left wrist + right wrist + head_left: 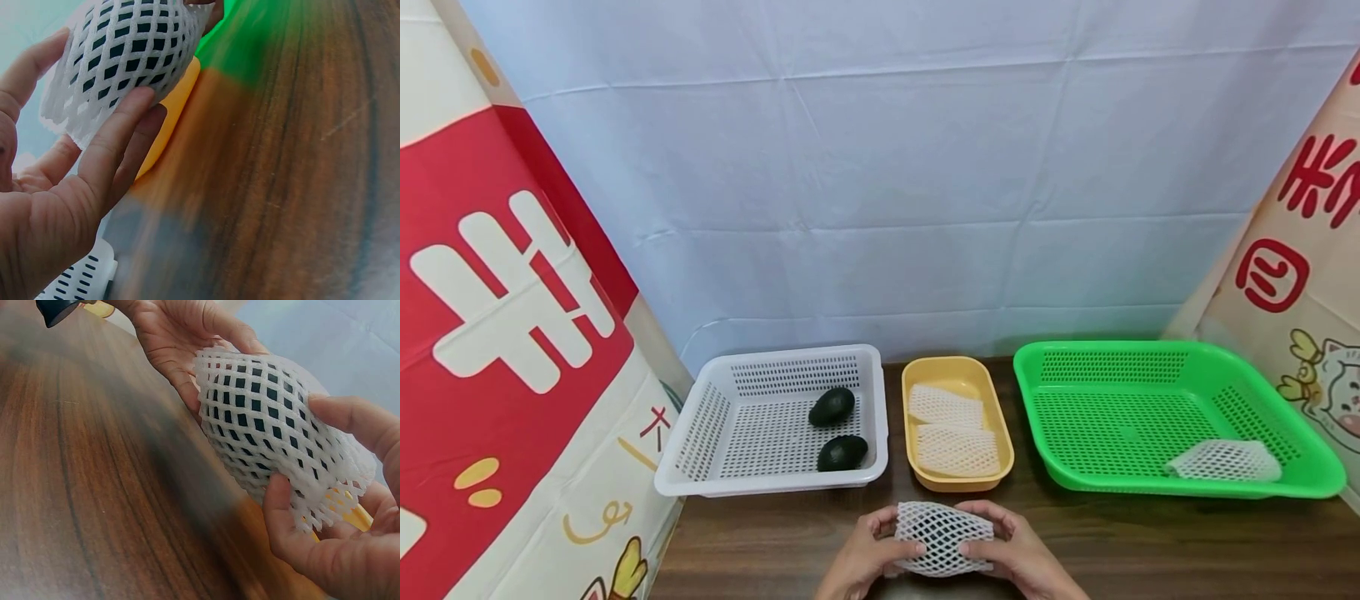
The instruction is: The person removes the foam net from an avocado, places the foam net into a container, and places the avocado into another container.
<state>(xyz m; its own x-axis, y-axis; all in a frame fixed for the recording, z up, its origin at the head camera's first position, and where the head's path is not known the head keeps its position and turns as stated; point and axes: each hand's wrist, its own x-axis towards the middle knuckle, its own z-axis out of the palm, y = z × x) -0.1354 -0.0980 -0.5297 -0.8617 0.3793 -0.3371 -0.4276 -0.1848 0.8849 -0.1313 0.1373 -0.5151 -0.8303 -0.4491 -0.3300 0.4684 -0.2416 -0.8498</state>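
Between my two hands is an avocado in a white foam net sleeve (942, 539), its dark skin showing through the mesh. My left hand (870, 553) grips one end, thumb on the near face and fingers behind. The other end is held by my right hand (1020, 550) in the same way. In the right wrist view the frayed edge of the foam net (319, 509) spreads beside my right fingers. Two bare avocados (832, 407) lie in the white basket (767, 482). The yellow tray (964, 483) holds flat foam nets (957, 450).
At the right, a green basket (1097, 482) has a net-covered piece (1225, 461) in its near right corner. The baskets and tray stand in a row along the back of the wooden table (1150, 542), before a pale cloth backdrop (910, 183). Printed cloths hang on both sides.
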